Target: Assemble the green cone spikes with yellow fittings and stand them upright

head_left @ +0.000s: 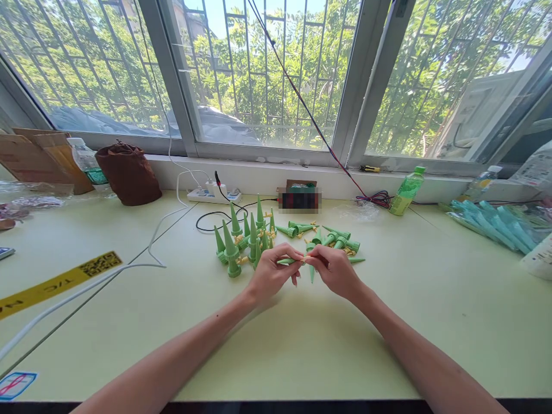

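My left hand (278,267) is closed around a green plant watering spike (285,261), much of it hidden by the fingers. My right hand (332,269) pinches at the spike's end, where a bit of orange-yellow, seemingly its small valve, shows between the fingertips. The two hands almost touch. Left of them, several green watering spikes (232,244) with yellow valves stand point up in a cluster. Beyond and beside my right hand, more green spikes (340,237) lie on their sides in a loose heap.
At the back stand a power strip (214,196) with cables, a partly blurred dark box (299,198) and a green bottle (407,191). A brown drawstring bag (128,173) is at the left. Teal plastic packets (495,224) lie at the right. A white cable (150,253) crosses the left tabletop.
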`<state>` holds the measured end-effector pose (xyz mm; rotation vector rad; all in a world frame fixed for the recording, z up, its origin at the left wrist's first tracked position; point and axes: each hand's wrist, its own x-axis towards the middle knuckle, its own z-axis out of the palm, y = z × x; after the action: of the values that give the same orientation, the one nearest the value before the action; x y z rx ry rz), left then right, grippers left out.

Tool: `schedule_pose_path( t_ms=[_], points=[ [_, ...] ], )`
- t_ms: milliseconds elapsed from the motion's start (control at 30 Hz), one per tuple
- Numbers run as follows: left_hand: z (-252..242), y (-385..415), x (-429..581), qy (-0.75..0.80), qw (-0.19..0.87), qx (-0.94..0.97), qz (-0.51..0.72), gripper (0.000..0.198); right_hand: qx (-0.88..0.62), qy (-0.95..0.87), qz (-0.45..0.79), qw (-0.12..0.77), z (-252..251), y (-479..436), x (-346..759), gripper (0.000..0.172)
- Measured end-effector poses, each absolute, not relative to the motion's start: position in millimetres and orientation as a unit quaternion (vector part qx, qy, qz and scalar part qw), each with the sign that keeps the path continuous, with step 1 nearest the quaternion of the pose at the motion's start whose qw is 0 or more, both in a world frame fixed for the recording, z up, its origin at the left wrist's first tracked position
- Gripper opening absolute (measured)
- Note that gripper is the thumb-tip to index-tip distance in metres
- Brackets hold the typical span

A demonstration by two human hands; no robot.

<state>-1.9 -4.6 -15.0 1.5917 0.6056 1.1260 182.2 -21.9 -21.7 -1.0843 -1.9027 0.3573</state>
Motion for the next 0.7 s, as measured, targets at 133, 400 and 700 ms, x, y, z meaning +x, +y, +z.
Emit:
schedule_pose_path(
  t_ms=[133,400,700],
  points=[
    [-14.2,-5.2,-2.0,0.256,0.521,0.665,0.47,0.022,-0.437,-0.769,0.146,0.443,-21.7,-21.9,182.2,0.026],
    [-15.4,-6.3,-0.5,0.279,0.51,0.669,0.463,0.025,-0.443,-0.769,0.147,0.438,-20.5,-22.0,182.0,0.027],
    [-16.4,-6.8,0.7,0.298,0.492,0.683,0.45,0.025,-0.448,-0.769,0.157,0.428,-22.3,-20.2,181.9,0.031]
  ],
)
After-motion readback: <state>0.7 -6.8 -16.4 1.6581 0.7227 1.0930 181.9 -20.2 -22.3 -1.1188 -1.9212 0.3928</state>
